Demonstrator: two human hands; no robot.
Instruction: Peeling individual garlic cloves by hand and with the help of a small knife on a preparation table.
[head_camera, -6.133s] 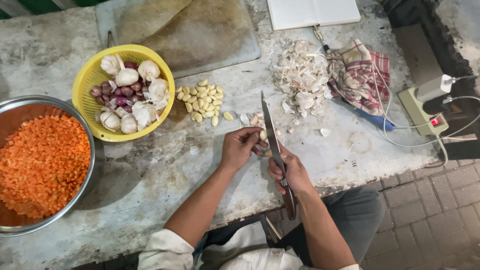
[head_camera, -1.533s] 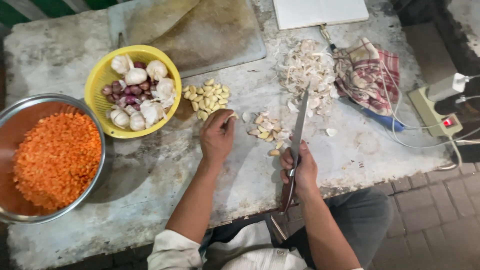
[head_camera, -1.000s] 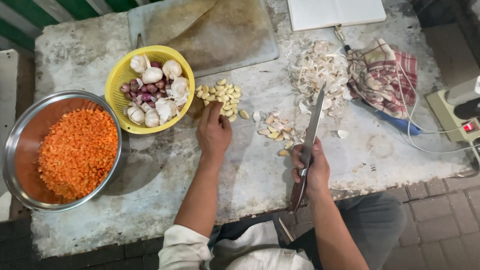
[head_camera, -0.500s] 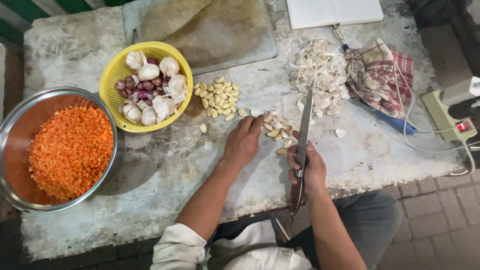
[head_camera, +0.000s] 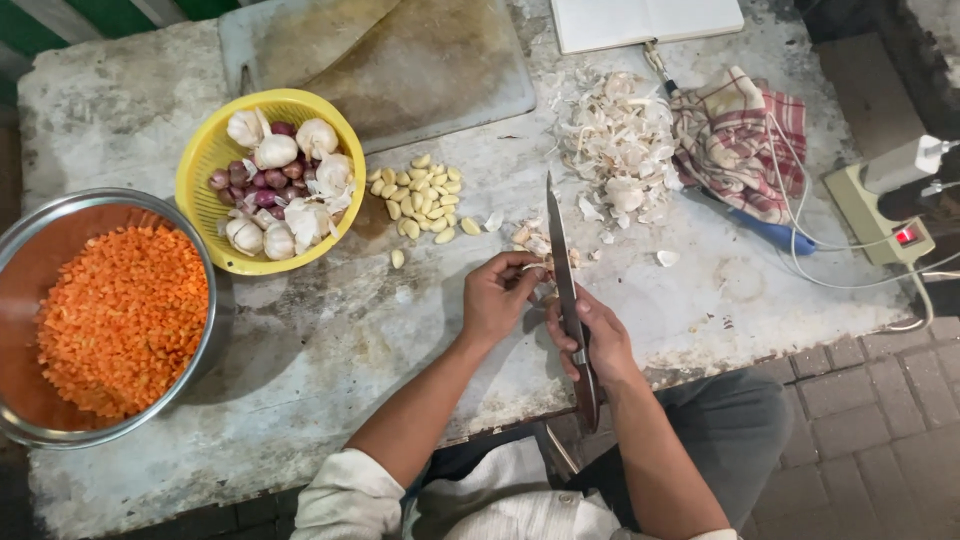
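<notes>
yellow basket (head_camera: 205, 165) – garlic bulbs, shallots | steel bowl (head_camera: 30, 250) – orange bits | left hand (head_camera: 497, 297) pinching pale garlic clove (head_camera: 533, 266) above table (head_camera: 300, 340) | right hand (head_camera: 592, 335) gripping knife (head_camera: 562, 262), blade upright

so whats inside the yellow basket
The yellow basket holds whole white garlic bulbs around a heap of small purple shallots. Anything lying underneath them is covered, and so is the basket's bottom.
</notes>
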